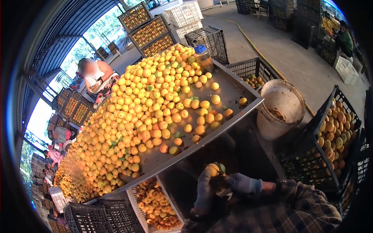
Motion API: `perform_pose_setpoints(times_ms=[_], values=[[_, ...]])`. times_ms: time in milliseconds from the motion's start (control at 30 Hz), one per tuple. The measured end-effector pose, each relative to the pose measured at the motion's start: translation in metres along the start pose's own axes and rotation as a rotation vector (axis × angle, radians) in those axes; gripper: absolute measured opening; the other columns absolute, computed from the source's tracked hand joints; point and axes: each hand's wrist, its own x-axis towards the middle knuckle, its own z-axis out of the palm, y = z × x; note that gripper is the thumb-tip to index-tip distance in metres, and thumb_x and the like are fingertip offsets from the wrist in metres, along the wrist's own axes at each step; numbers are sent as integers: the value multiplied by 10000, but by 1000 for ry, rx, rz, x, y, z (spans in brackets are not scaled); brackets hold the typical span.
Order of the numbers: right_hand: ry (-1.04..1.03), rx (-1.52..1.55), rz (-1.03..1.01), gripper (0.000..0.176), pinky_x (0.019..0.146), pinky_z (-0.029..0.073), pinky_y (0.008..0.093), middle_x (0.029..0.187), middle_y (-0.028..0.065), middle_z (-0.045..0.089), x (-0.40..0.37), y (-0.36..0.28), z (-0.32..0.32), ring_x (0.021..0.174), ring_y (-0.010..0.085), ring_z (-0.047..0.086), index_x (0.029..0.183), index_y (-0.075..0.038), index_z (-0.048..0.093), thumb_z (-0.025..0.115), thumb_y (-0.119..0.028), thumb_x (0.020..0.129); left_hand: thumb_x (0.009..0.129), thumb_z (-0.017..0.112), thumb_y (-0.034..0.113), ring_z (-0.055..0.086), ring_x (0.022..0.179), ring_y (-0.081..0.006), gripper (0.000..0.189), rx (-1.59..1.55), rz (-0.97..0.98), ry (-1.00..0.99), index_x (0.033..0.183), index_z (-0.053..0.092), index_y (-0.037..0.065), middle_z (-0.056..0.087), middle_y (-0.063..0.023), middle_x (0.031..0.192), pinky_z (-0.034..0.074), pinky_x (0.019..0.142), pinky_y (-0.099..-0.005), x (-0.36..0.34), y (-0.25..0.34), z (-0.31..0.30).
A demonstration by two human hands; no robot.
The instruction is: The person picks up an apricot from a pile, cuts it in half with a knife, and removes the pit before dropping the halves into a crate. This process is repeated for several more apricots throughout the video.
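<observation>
My gloved left hand (204,191) is closed around a yellow-orange apricot (212,169), held just below the metal table's front edge. A green leaf (222,168) shows at the fruit's right side. Close beside it is my gloved right hand (244,183), its fingers pinched together near the leaf. What they grip is too dark and small to make out. Below my left hand, to its left, a white crate (178,211) contains cut apricot halves (153,202). Loose apricots (136,112) are heaped over the sloping metal table (229,87) in front of me.
A dirty white bucket (272,122) stands at the table's right corner. Beside it is a black crate (307,155) of apricots. A lidded plastic jar (203,58) sits on the table's far edge. A person (95,73) sits across the table. Black crates (103,215) lie at lower left.
</observation>
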Motion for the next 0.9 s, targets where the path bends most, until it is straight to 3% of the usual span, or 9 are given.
perform_pose_setpoints(times_ms=[67,133,233,433,567,633,700,800,900], values=[[66,325,56,547,800,510,299,920,120,684,4,13,15,847,135,624,1161,45,606,429,-454,1024,995,510,430,535,1195,-232,553,-309,-35,27,1347,476,6,548,-128,1301,423,1048,-371,0,-9,16],[92,172,64,544,791,513,298,919,111,682,8,-1,10,837,134,624,1166,44,604,433,-453,1023,1032,446,387,618,1036,-198,433,-470,-67,130,1272,533,36,611,-110,1177,511,927,-328,-2,1,52],[114,128,49,540,789,513,298,926,102,682,15,0,9,840,136,624,1164,43,602,439,-451,1022,1031,467,336,603,1067,-189,398,-532,-150,148,1286,523,36,603,-106,1192,498,948,-327,0,6,40],[43,130,34,528,831,501,322,961,128,687,16,-2,-7,900,168,633,1123,30,622,445,-457,1017,1015,512,280,579,1108,-185,362,-76,-110,103,1290,524,45,585,-91,1218,474,981,-330,0,28,30],[156,4,10,509,857,496,342,988,135,685,14,15,2,924,198,637,1144,14,628,451,-447,1017,1015,511,313,578,1103,-191,375,-73,-11,129,1277,533,47,581,-94,1219,477,979,-341,6,-6,19],[224,-89,22,504,838,499,341,957,131,685,17,15,8,904,194,636,1136,16,631,453,-440,1019,1022,475,366,564,1158,-243,452,-517,-156,97,1324,501,31,569,-122,1273,447,1031,-396,6,-16,22],[283,-190,26,498,820,501,339,925,126,685,19,9,12,884,191,636,1127,18,635,454,-434,1020,1018,487,369,573,1126,-226,435,-519,-177,124,1300,517,39,580,-110,1234,463,1003,-376,6,-13,25],[266,152,-155,498,770,505,339,841,109,679,21,-3,5,824,181,632,1077,25,647,451,-429,1021,1021,477,377,578,1109,-218,434,-374,-161,98,1297,520,45,588,-103,1212,468,992,-363,5,6,32],[65,82,137,496,752,507,334,818,106,673,25,3,-10,794,174,625,1073,30,643,451,-424,1020,1030,455,368,577,1115,-224,436,-113,-140,71,1313,508,41,590,-105,1207,460,1001,-365,4,15,20]])
